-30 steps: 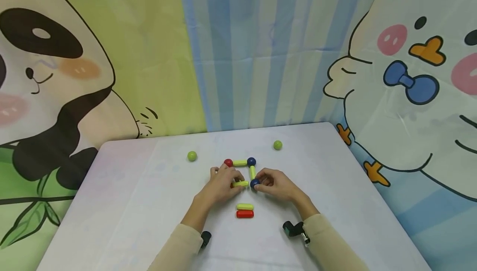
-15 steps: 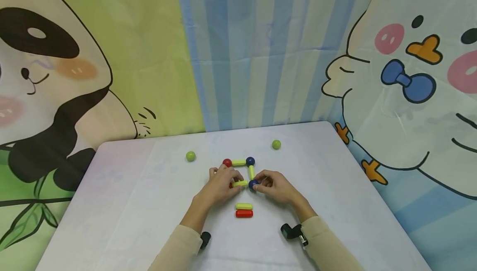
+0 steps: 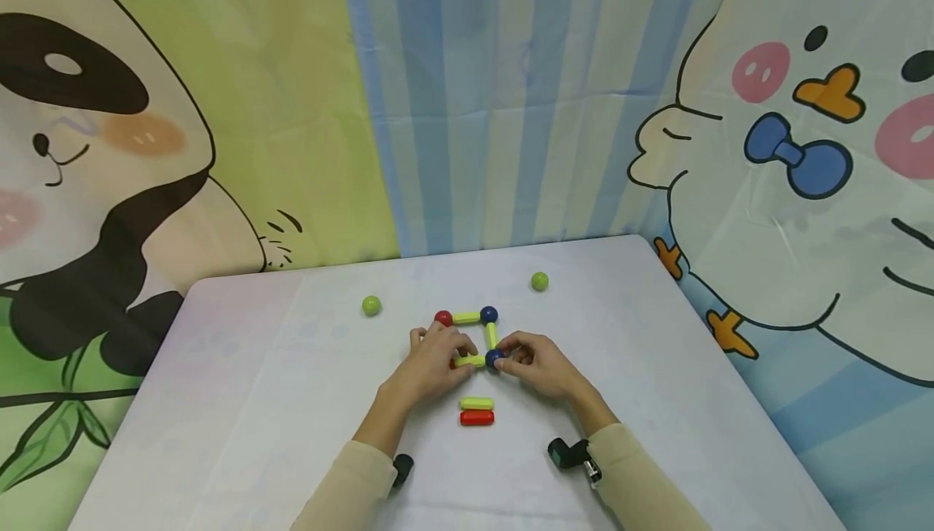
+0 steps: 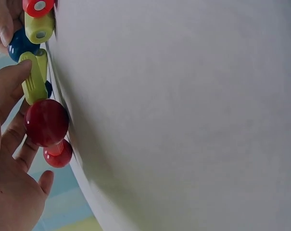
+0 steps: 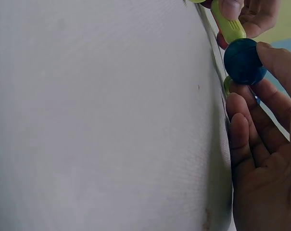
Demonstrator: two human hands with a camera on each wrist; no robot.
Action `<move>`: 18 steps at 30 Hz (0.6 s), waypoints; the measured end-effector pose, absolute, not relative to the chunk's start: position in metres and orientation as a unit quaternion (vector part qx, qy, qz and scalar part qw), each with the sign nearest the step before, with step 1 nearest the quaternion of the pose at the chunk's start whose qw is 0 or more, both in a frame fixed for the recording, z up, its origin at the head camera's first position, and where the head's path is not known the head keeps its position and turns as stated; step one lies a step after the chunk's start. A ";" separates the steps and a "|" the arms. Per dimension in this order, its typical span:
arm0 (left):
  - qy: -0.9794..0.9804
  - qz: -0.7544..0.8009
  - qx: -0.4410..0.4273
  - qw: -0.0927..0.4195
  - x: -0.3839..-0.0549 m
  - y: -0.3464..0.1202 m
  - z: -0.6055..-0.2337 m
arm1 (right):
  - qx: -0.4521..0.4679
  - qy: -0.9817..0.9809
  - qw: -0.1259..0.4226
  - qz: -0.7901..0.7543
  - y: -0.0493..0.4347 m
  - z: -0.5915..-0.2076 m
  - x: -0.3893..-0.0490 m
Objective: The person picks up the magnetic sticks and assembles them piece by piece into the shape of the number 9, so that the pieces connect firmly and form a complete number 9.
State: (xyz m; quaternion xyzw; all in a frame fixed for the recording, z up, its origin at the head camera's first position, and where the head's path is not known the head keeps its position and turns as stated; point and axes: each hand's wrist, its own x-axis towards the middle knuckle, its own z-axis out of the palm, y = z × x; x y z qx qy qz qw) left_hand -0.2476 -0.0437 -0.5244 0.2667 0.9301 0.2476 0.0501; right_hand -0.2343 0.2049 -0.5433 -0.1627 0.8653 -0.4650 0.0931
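My left hand (image 3: 435, 361) pinches a yellow-green rod (image 3: 469, 361) between thumb and fingers. A dark red ball (image 4: 46, 124) sits at that rod's left end, largely hidden by the hand in the head view. With thumb and fingertips my right hand (image 3: 541, 362) holds a blue ball (image 5: 245, 61), which meets the rod's right end. From this ball another yellow-green rod (image 3: 492, 335) runs back to a second blue ball (image 3: 489, 314). A further yellow-green rod (image 3: 467, 318) joins that one to a far red ball (image 3: 443, 318). Between the two red balls, a red piece (image 4: 56, 148) shows partly.
In front of the hands, a loose yellow-green rod (image 3: 477, 404) lies beside a red rod (image 3: 477, 417). Two green balls (image 3: 371, 306) rest farther back on the white table (image 3: 255, 401), one left, one right. A printed cloth (image 3: 467, 109) hangs behind the table.
The small gap between the left hand's rod and the near blue ball has closed; they now touch. Both hands keep their holds, and the loose pieces stay put.
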 end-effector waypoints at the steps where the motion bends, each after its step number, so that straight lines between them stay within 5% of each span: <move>1: 0.930 0.248 0.268 0.050 -0.248 -0.043 -0.525 | -0.161 0.866 0.093 -0.464 0.205 -0.543 -0.234; 18: 0.932 0.240 0.262 0.064 -0.252 -0.030 -0.529 | -0.078 0.883 0.078 -0.456 0.193 -0.537 -0.250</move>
